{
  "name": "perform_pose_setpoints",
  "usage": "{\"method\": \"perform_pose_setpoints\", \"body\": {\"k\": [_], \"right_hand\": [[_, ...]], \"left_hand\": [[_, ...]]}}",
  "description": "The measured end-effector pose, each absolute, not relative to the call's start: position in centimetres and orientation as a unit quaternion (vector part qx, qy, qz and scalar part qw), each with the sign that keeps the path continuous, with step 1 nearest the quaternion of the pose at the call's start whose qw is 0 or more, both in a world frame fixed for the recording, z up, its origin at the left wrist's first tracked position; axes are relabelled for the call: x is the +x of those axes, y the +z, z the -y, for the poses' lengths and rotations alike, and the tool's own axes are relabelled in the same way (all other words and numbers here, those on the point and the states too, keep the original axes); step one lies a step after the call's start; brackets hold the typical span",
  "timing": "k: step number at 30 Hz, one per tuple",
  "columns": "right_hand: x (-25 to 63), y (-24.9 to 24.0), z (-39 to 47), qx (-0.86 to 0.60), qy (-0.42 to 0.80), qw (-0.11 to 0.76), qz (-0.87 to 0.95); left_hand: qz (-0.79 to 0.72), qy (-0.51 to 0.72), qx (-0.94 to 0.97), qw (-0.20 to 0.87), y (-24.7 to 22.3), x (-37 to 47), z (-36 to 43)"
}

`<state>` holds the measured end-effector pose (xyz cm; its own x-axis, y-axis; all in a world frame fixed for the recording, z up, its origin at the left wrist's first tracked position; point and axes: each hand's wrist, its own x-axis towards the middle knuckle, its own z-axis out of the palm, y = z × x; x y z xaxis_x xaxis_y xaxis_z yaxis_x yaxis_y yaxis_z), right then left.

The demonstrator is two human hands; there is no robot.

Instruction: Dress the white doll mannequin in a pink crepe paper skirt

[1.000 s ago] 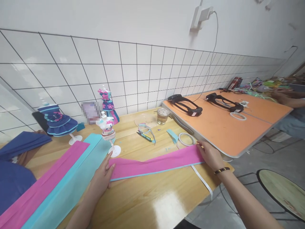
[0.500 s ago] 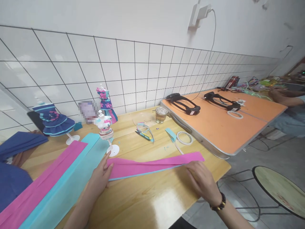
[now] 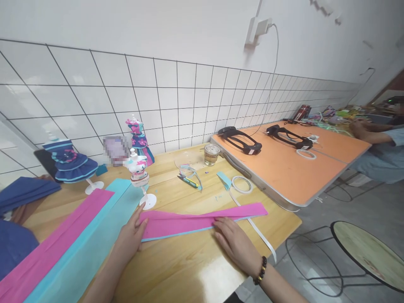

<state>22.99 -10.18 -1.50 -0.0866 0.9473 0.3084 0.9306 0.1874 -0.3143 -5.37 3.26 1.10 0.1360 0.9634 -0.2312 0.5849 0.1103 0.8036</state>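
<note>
The pink strip with a light-blue lower edge lies across the wooden tabletop, in front of the white mannequin stand. The left hand rests on its left end — fingers loosely spread, pressing rather than clenched. The right hand lies flat, unclenched, its fingertips on the strip's lower edge right of the middle — near the white ribbon, which passes beneath the strip.

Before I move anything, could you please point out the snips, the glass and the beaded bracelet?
Snips (image 3: 191, 182): head view, on the yellow handle.
Glass (image 3: 211, 157): head view, on its side.
Bracelet (image 3: 261, 270): head view, on its beads.
</note>
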Motion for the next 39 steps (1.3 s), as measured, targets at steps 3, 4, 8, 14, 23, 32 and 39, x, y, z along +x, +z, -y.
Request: {"method": "perform_pose_setpoints", "body": {"k": [3,4,8,14,23,32,39], "right_hand": [[24.0,-1.1,9.9,-0.654,0.003,0.239,0.717],[24.4,-1.0,9.8,-0.658,-0.002,0.241,0.714],[25.8,-1.0,8.9,-0.665,-0.033,0.251,0.702],[27.6,-1.0,7.0,-0.686,-0.038,0.260,0.679],[27.9,-0.6,6.3,-0.686,-0.018,0.258,0.680],[22.7,-2.7,12.2,-0.615,0.054,0.251,0.746],[22.6,-2.6,12.3,-0.610,0.044,0.321,0.723]], "left_hand": [[-0.616,0.245,0.625,0.412,1.3,-5.2,-3.1],[-0.615,0.253,0.624,0.412,1.3,-5.1,-3.0],[-0.616,0.266,0.615,0.415,1.3,-5.0,-2.8],[-0.637,0.265,0.604,0.400,1.6,-4.9,-2.8],[-0.641,0.266,0.591,0.411,1.5,-5.0,-2.8],[-0.645,0.206,0.670,0.305,0.8,-6.3,-4.1],[-0.638,0.204,0.696,0.257,0.5,-6.3,-4.1]]}}
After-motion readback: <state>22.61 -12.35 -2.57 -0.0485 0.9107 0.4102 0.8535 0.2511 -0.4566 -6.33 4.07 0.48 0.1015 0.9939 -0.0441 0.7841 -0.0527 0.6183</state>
